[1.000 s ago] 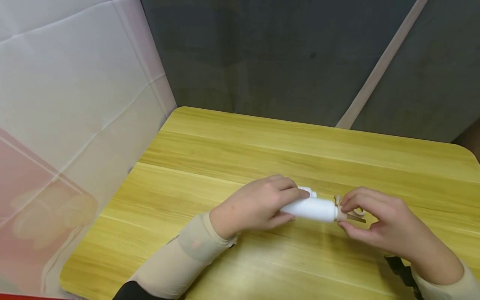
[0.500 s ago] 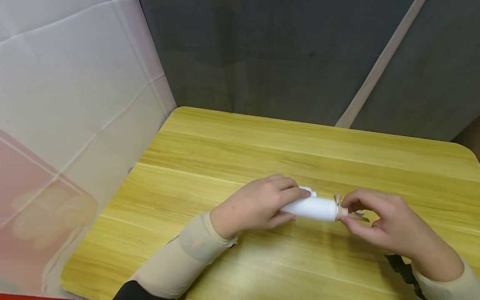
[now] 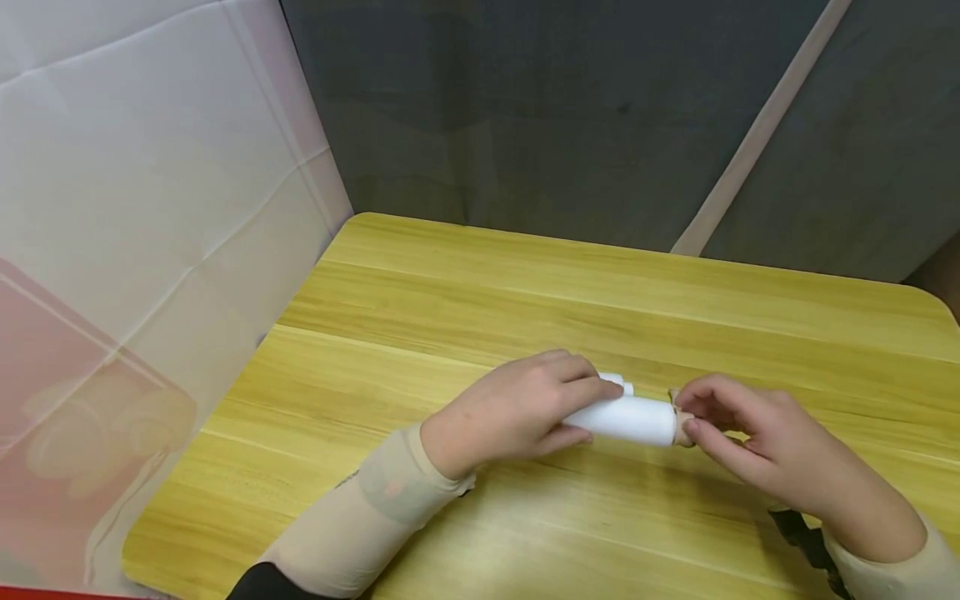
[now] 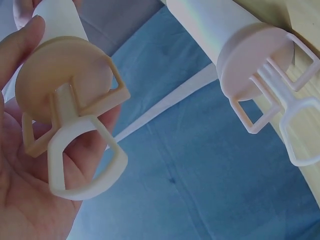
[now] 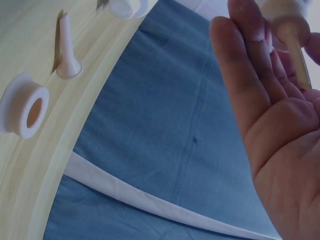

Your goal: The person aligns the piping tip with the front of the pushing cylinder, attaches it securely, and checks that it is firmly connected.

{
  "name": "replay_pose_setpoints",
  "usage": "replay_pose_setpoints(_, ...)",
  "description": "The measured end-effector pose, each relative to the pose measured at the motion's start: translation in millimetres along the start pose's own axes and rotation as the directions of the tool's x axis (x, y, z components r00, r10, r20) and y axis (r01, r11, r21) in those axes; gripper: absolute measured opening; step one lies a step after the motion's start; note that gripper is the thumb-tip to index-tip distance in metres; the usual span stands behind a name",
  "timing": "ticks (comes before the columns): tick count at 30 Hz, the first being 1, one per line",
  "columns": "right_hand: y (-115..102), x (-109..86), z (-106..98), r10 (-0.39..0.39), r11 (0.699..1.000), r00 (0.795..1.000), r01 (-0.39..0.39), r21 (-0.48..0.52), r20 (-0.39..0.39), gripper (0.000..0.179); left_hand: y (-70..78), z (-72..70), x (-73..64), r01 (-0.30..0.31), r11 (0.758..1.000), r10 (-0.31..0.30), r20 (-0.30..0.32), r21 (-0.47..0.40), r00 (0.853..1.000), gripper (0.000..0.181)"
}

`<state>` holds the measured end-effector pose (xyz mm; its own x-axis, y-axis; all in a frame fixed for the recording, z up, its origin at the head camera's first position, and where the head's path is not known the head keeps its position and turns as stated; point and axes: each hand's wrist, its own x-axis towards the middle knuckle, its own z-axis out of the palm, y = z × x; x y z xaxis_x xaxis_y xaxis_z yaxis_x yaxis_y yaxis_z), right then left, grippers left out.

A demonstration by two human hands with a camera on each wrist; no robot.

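My left hand [image 3: 525,408] grips a large white plastic syringe [image 3: 626,419], which lies roughly level with its front end to the right. At its rear, in the left wrist view, are a beige flange [image 4: 55,80] with two side loops and a plunger ring handle [image 4: 82,192]. The fingers and thumb of my right hand [image 3: 780,442] pinch the beige end cap [image 3: 684,427] at the front of the barrel. A narrow nozzle [image 5: 300,67] sticks out of this cap into my right palm. In the head view my right hand hides that nozzle.
A second, similar syringe [image 4: 215,25] lies on the wooden table [image 3: 450,283], mostly hidden behind my left hand in the head view. Beyond the front end stand a loose flared nozzle [image 5: 67,47] and a ring-shaped cap [image 5: 12,105]. A dark curtain [image 3: 525,125] hangs behind the table.
My right fingers have shifted around the end cap, and the hand covers the nozzle more. My left hand and the syringe have stayed almost still.
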<state>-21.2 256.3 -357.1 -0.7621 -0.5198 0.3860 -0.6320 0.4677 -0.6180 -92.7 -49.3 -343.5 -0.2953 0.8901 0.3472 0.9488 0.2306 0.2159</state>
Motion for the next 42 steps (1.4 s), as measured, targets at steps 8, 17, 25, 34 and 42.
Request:
replay_pose_setpoints(8, 2, 1.1, 4, -0.075, 0.997, 0.995, 0.073, -0.034, -0.068, 0.031, -0.4, -0.2, -0.2, 0.007, 1.0, -0.007, 0.002, -0.016, 1.0, 0.05)
replay_pose_setpoints(17, 1, 10.3, 6, -0.269, 0.962, 0.953, 0.261, -0.076, -0.14, 0.037, -0.4, -1.5, -0.2, 0.031, 0.999, -0.031, -0.003, -0.022, 1.0, 0.048)
replay_pose_setpoints(25, 3, 9.3, 5, -0.266, 0.962, 0.954, 0.255, -0.093, -0.14, 0.035, -1.3, -1.3, -0.1, 0.025, 0.999, -0.025, -0.001, -0.03, 1.0, 0.048)
replay_pose_setpoints(34, 4, 7.2, 5, -0.23, 0.972, 0.963, 0.219, -0.089, -0.14, 0.037, -2.6, -0.8, 0.1, 0.005, 0.999, -0.006, -0.022, -0.054, 1.0, 0.048)
replay_pose_setpoints(42, 3, 0.2, 1, -0.086, 0.994, 0.994, 0.081, -0.077, -0.065, 0.027, -2.7, -0.6, -0.4, 0.002, 0.997, -0.005, -0.041, -0.071, 0.999, 0.049)
